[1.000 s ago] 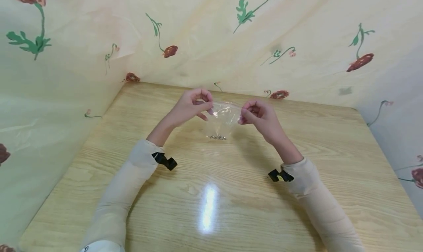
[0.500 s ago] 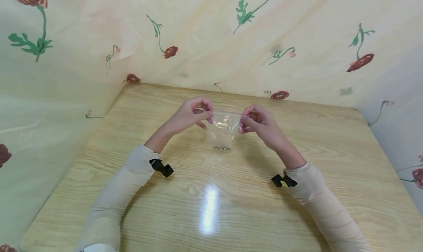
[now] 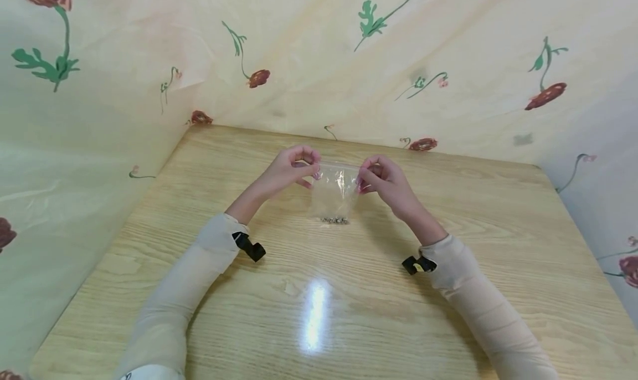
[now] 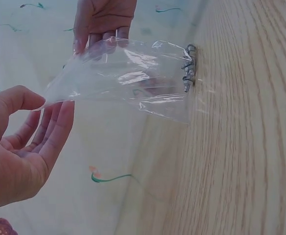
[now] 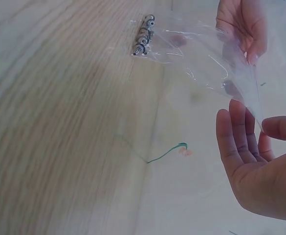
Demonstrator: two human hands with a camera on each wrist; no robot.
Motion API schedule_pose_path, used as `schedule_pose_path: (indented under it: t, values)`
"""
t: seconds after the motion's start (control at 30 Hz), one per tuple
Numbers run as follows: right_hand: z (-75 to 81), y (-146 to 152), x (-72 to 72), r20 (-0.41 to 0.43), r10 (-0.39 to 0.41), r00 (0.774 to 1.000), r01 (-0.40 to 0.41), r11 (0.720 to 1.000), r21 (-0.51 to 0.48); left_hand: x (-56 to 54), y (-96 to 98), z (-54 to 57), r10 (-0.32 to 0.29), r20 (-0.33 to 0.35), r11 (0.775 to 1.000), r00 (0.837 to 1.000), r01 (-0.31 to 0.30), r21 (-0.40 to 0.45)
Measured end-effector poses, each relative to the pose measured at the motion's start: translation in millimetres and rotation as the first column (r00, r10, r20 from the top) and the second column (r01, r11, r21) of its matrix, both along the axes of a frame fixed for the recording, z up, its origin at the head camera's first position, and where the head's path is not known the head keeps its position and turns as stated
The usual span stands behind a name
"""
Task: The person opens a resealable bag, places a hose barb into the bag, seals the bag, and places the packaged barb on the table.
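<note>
A clear plastic zip bag hangs upright between the two hands, its top edge stretched level. Several small silvery metal pieces lie in a row along its bottom; their exact kind is too small to make out. The left hand pinches the bag's upper left corner between thumb and fingers. At the upper right corner the right hand pinches it the same way. In the right wrist view the metal pieces sit close over the tabletop at the bag's lower end.
The light wood-grain table spreads under both arms. Behind and at the sides hangs a pale cloth printed with red flowers, meeting the table's far edge. Black wrist-camera mounts stick out from the beige sleeves.
Over the last second the bag came down toward the person, then rose slightly. Both hands kept their pinch on its corners; the right hand shifted a little left in the last half second.
</note>
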State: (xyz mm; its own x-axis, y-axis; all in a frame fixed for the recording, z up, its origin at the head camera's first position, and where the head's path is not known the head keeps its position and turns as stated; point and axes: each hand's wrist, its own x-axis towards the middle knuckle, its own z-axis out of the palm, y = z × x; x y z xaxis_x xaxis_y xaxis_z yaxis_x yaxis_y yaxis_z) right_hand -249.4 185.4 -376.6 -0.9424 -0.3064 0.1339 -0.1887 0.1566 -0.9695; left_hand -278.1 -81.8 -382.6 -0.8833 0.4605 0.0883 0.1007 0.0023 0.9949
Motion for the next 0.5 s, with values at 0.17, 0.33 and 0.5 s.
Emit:
schedule_pose_path:
  t: [0.17, 0.33, 0.5]
  values:
    - [-1.1, -0.3, -5.4, 0.01, -0.017, 1.0, 0.018, 1.0, -0.013, -6.8, 2.3, -2.9, 0.009, 0.014, 1.0, 1.0, -0.009, -0.01]
    - [-3.8, 1.4, -10.9, 0.021, -0.027, 0.999, 0.027, 0.999, -0.018, -11.2, 5.3, -5.3, 0.03, 0.016, 0.999, 0.999, -0.03, -0.025]
    - [-6.6, 2.8, -15.8, 0.029, -0.044, 0.999, 0.045, 0.999, -0.004, -15.0, 7.9, -7.7, 0.054, 0.01, 0.998, 0.998, -0.054, -0.028]
